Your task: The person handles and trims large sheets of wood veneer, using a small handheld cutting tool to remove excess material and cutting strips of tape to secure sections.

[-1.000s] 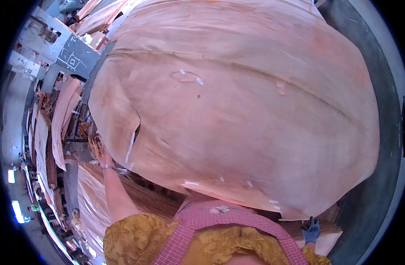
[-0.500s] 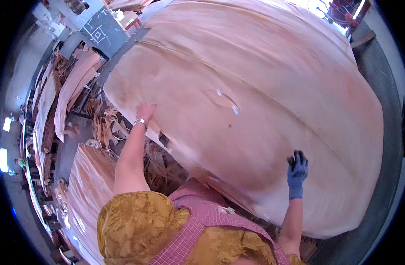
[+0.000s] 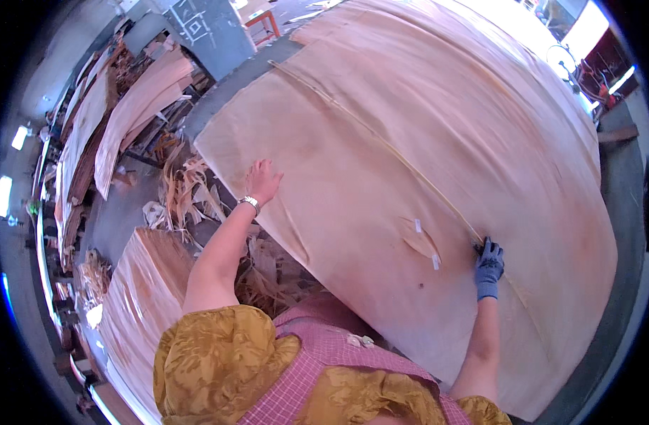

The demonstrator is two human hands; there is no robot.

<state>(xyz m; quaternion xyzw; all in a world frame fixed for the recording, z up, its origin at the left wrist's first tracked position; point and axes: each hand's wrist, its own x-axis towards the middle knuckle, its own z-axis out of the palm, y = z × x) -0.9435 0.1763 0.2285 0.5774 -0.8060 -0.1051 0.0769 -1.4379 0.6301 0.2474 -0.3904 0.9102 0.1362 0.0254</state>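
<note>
A broad, pale pinkish-tan wood veneer sheet spreads in front of me on a stack of sheets. My left hand, bare with a metal-banded watch at the wrist, rests on it by the near left edge, fingers spread. My right hand, in a blue-grey glove with dark fingertips, is closed at a narrow yellowish strip or ridge running diagonally over the veneer. Whatever its fingers pinch is hidden. Left of that hand, two small white tape pieces lie by a leaf-shaped slit, with a dark knot nearby.
Another veneer stack stands at my left. Torn veneer scraps litter the floor between the stacks. Further left lean more veneer sheets. A grey cabinet and a red-orange stool frame are at the far left; a bicycle wheel shows far right.
My view has shifted. The taped slit now appears lower and further right, and the sheet's near edge looks straighter. My right hand has reached the yellowish strip; my left hand's fingers have spread.
</note>
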